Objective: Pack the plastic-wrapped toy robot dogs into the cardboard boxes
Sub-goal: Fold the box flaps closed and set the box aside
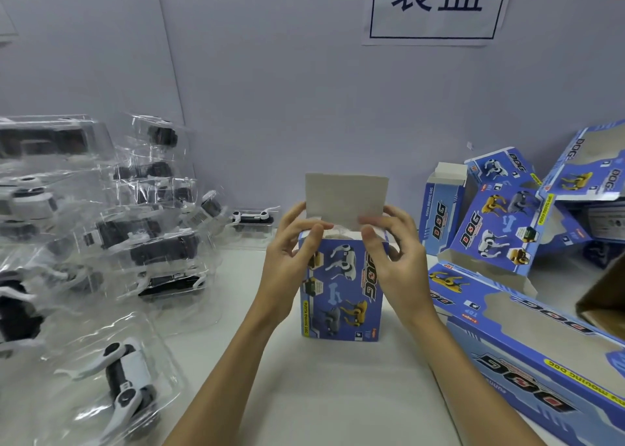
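Note:
A blue cardboard box [341, 293] printed with robot dogs stands upright at the centre of the white table. Its grey top flap [346, 197] sticks straight up, and plastic shows in the open mouth. My left hand [291, 246] grips the box's upper left corner, thumb on the front edge. My right hand [389, 242] grips the upper right corner, fingers pinching the base of the flap. A heap of plastic-wrapped toy robot dogs [135, 229] lies to the left, with one wrapped white-and-black dog [125, 378] nearest me.
Several blue boxes [497, 229] with open ends are piled at the right, and a long one [527, 341] lies flat beside my right forearm. A brown carton corner [605, 297] juts in at the far right. A wall with a paper sign [436, 6] rises behind the table.

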Demonstrator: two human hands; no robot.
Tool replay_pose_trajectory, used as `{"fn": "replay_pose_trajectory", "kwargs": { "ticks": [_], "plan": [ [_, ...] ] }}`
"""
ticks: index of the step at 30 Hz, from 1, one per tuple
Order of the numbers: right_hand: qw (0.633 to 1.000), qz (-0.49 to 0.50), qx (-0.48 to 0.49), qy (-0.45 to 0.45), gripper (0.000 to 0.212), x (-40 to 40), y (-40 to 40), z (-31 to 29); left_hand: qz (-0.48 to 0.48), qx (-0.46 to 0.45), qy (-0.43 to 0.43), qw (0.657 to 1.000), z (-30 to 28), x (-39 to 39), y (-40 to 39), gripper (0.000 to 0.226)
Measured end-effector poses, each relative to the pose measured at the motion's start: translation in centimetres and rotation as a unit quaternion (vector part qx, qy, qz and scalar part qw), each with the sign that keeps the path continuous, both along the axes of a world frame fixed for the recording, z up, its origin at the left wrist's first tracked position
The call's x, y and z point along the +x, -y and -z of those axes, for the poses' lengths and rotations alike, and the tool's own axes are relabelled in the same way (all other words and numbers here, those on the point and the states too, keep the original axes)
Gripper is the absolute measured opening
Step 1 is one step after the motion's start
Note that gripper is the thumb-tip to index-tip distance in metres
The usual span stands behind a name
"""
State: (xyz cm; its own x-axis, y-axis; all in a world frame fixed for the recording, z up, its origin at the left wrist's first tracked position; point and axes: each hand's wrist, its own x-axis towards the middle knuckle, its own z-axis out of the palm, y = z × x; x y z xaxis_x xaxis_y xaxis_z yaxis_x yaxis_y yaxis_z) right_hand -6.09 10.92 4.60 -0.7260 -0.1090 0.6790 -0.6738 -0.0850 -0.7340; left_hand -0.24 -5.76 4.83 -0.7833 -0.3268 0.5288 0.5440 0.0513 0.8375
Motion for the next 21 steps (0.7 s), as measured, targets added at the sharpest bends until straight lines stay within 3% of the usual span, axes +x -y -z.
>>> {"fn": "replay_pose_trajectory", "kwargs": {
  "ticks": [4, 8, 10, 12, 14, 18, 21],
  "plan": [
    [0.999, -0.022, -0.027, -0.009, 0.025, 0.2, 0.0, 0.1, 0.023, -0.005, -0.012, 1.000, -0.3, 0.1, 0.2, 0.039],
    [0.996, -0.050, -0.070, 0.010, 0.037, 0.7, -0.1, 0.4, 0.060, 0.033, -0.034, 0.997, 0.2, 0.0, 0.5, 0.051],
    [0.996, -0.058, -0.062, -0.004, 0.047, 0.8, -0.5, 0.4, 0.053, 0.005, -0.045, 0.998, 0.3, 0.0, 0.7, 0.052],
    [0.998, -0.042, -0.014, -0.036, 0.053, 0.9, -0.7, 0.7, 0.049, -0.042, -0.037, 0.997, 0.4, 0.2, 0.9, 0.047],
    [0.999, -0.020, 0.007, -0.040, 0.045, 0.7, -0.6, 0.8, 0.048, -0.066, -0.026, 0.996, 0.5, 0.3, 0.8, 0.040],
    [0.999, -0.003, 0.032, -0.014, 0.024, 0.2, -0.3, 0.9, 0.027, -0.037, 0.024, 0.999, 0.5, 0.2, 0.3, 0.036],
    [0.997, -0.011, 0.067, -0.021, 0.032, 0.3, -0.8, 0.9, 0.034, -0.022, 0.011, 0.999, 0.8, -0.2, 0.2, 0.026]
  ]
}}
